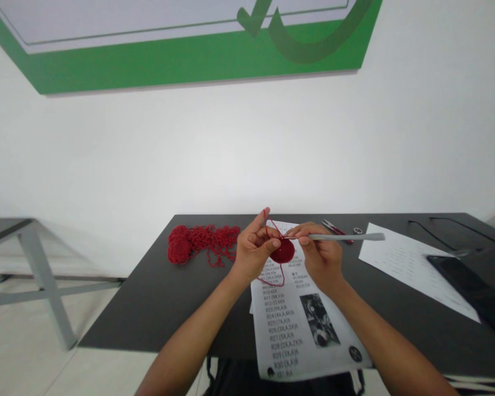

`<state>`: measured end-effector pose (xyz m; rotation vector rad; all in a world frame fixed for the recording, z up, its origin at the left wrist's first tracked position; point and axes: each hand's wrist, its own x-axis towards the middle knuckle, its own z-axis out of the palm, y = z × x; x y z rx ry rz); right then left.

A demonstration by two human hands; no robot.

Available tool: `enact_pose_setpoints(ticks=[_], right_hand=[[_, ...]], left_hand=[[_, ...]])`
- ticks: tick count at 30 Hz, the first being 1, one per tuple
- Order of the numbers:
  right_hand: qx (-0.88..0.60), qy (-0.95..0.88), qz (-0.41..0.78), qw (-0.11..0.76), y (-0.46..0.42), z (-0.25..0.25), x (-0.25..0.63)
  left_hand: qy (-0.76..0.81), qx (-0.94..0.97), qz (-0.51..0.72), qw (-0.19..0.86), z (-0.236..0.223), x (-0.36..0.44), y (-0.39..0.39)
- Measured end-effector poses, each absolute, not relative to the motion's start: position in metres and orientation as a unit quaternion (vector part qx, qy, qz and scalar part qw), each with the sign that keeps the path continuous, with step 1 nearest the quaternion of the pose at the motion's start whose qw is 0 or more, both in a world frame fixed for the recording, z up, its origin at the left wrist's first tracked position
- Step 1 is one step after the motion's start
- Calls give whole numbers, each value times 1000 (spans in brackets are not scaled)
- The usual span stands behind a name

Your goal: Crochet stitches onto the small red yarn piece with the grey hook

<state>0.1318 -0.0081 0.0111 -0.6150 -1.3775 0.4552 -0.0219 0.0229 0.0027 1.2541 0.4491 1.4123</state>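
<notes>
My left hand pinches the edge of a small round red crochet piece, its raised index finger carrying a strand of red yarn. Fingers of my right hand are closed round a crochet hook with a long grey handle pointing right. The hook's thin metal tip meets the top edge of the piece, close to my left thumb. A loop of yarn hangs below the piece over a printed pattern sheet. To the left lies a ball of red yarn with a loose, crinkled tangle beside it.
On the dark table, small red-handled scissors and a ring-shaped item lie behind my right hand. Another printed sheet, a black phone and glasses are at the right. A white wall stands behind.
</notes>
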Motion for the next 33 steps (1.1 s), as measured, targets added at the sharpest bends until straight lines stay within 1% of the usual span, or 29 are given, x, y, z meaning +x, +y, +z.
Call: enact_pose_setpoints(ticks=[4, 11, 14, 16, 18, 22, 25, 27, 29, 31, 33], right_hand=[[-269, -657, 148, 689, -6, 6, 135], [-234, -736, 37, 634, -2, -2, 140], [-249, -759, -13, 601, 0, -3, 139], [-258, -766, -51, 586, 2, -4, 139], [-251, -769, -101, 579, 4, -6, 140], [-251, -775, -199, 545, 3, -9, 143], [-276, -768, -218, 536, 3, -12, 143], [-273, -753, -200, 564, 4, -15, 142], [-277, -730, -136, 610, 5, -16, 139], [-293, -705, -51, 644, 6, -15, 136], [-295, -693, 16, 658, 6, -12, 133]], left_hand=[[200, 568, 615, 509, 5, -24, 23], [260, 636, 632, 357, 0, -27, 25], [274, 644, 632, 332, -2, -27, 26], [276, 631, 636, 348, -3, -25, 26], [269, 598, 641, 399, -4, -21, 25], [227, 473, 633, 570, -8, -10, 20], [184, 383, 609, 670, -9, -3, 15], [159, 346, 579, 721, -8, -2, 12], [148, 334, 556, 747, -6, -4, 12], [156, 345, 560, 738, -4, -9, 15], [176, 384, 586, 691, -1, -15, 21]])
